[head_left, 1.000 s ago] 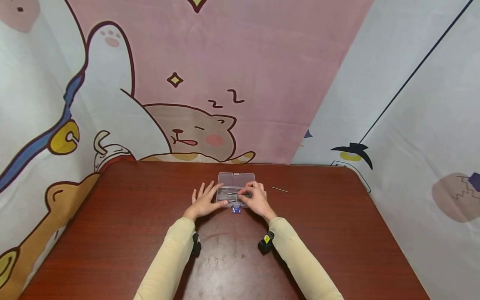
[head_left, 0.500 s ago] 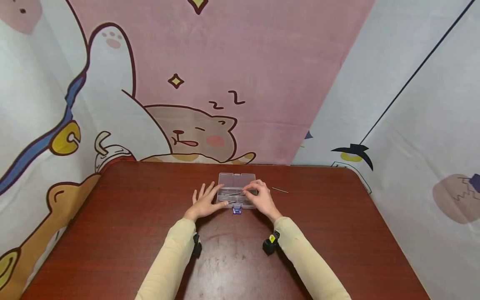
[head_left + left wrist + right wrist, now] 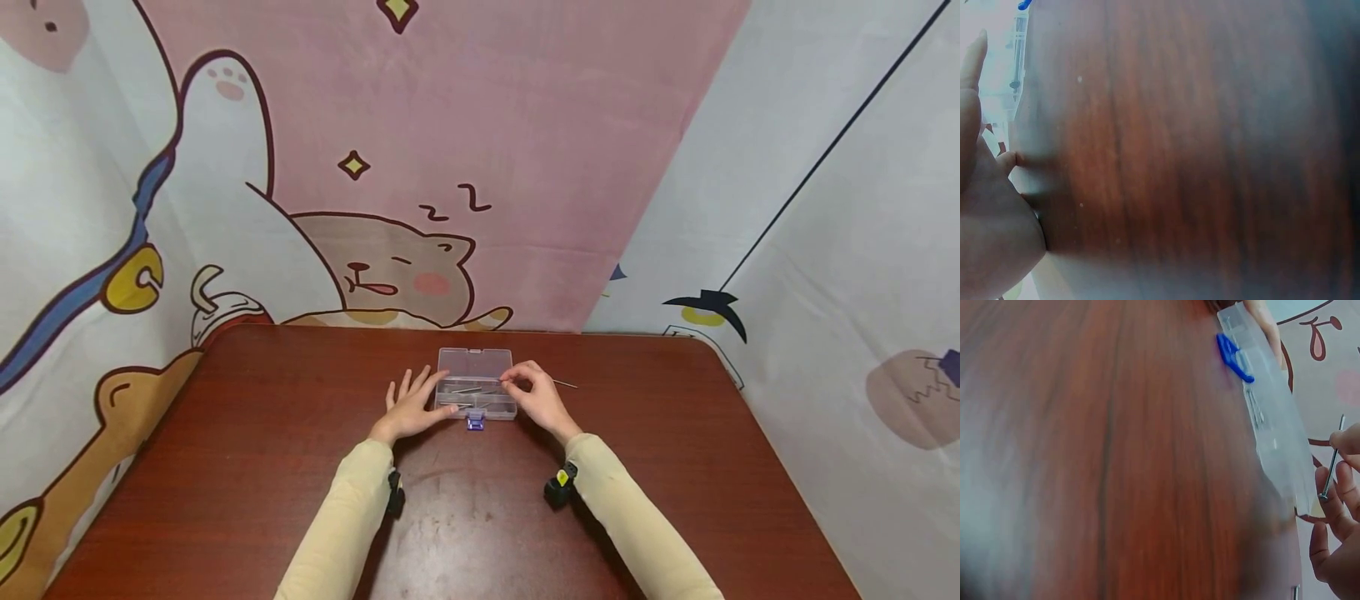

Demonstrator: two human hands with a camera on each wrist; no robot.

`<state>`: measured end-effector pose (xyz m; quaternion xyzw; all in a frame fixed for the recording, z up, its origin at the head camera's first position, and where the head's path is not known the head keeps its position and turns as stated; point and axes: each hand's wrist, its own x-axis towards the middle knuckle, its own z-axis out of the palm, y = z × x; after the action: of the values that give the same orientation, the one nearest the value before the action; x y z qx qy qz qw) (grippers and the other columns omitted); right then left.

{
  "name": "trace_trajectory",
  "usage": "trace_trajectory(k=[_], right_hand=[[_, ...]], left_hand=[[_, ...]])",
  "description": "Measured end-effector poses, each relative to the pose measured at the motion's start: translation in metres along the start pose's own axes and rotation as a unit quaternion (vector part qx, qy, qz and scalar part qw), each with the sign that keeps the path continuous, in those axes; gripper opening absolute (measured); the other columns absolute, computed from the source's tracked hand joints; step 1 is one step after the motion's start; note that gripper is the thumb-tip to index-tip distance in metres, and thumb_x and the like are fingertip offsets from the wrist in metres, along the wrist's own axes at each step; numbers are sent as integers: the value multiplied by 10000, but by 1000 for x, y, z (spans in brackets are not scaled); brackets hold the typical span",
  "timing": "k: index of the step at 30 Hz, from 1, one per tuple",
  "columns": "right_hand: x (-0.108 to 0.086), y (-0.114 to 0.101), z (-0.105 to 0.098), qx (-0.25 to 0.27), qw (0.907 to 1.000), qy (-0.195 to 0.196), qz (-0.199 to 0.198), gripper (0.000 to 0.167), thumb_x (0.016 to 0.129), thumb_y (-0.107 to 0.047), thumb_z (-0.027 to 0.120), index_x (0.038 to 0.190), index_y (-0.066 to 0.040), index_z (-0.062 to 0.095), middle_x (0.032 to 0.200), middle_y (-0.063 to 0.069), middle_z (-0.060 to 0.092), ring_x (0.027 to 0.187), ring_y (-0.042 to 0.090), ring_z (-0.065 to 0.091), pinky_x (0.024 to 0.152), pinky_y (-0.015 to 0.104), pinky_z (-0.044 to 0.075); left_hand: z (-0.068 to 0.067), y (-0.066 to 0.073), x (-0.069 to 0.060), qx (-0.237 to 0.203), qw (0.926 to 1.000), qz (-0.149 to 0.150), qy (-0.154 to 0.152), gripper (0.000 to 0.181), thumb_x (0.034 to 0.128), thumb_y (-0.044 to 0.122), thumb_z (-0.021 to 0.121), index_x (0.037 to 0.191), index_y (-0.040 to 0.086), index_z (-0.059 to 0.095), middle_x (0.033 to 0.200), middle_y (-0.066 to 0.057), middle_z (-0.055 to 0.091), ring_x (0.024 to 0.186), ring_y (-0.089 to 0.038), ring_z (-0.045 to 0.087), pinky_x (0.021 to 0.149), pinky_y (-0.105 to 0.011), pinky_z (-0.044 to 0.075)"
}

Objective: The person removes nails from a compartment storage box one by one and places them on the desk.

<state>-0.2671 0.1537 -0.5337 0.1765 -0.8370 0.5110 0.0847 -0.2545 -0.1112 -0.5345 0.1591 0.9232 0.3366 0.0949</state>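
A clear plastic box [image 3: 476, 363] lies with its lid back and a blue latch [image 3: 476, 423] at the front; thin metal nails [image 3: 467, 390] are in its compartments. Spread along the box's left side, the left hand [image 3: 408, 413] rests with its thumb at the front left corner; the left wrist view has this hand [image 3: 991, 212] at its left edge. Over the box's right edge, the right hand [image 3: 542, 402] pinches a nail, plain in the right wrist view, where the nail [image 3: 1331, 472] sticks out both ways from the fingertips.
Another nail [image 3: 566, 384] lies on the brown table [image 3: 645, 467], just right of the right hand. Behind the table hangs a cloth [image 3: 525, 167] with cartoon drawings.
From over the middle of the box, the right hand has moved right to its right edge, uncovering more of the compartments. The left hand has stayed in place.
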Motion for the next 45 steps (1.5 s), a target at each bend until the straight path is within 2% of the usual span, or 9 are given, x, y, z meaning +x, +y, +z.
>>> trace_trajectory(k=[8,11,18,28,35,45], right_hand=[[-8,7,-18,-200,9997,101,13,68,858,-6,699,923,-19,716,943,55,591,827,186,571,722,324,480],[-11,12,-25,-292,9994,191,-8,66,858,-8,702,923,-10,715,941,55,604,842,193,573,735,345,481],[-18,18,-40,-376,9985,350,176,76,874,-23,692,942,1,716,970,63,619,888,218,570,774,436,470],[-23,32,-64,-679,9968,387,186,66,869,-22,696,931,-30,717,961,78,621,877,242,590,770,420,484],[-25,39,-85,-918,9945,339,365,75,884,-22,676,950,-1,707,966,89,595,880,241,576,791,442,482],[-28,49,-114,-1303,9900,322,426,84,882,-18,673,952,20,699,972,123,582,903,282,595,813,469,483]], left_hand=[[6,-8,3,66,9999,-80,-106,785,869,612,572,1528,297,283,1603,-108,119,1442,-385,-32,1065,-597,-80],[7,-10,4,-17,9999,-69,-83,779,872,598,582,1527,294,289,1603,-110,114,1442,-386,-39,1061,-600,-93],[4,-5,2,83,9999,-57,-60,791,863,633,568,1519,279,302,1595,-138,138,1437,-409,-6,1063,-614,-69],[6,-8,4,5,9999,-94,-102,775,877,588,584,1529,295,283,1605,-107,108,1444,-376,-46,1066,-586,-102],[7,-10,4,8,9998,-105,-143,781,875,605,571,1531,306,272,1607,-102,98,1444,-369,-56,1065,-581,-107],[8,-11,6,63,9998,-102,-131,784,877,607,568,1533,303,266,1606,-104,97,1443,-372,-59,1064,-584,-107]])
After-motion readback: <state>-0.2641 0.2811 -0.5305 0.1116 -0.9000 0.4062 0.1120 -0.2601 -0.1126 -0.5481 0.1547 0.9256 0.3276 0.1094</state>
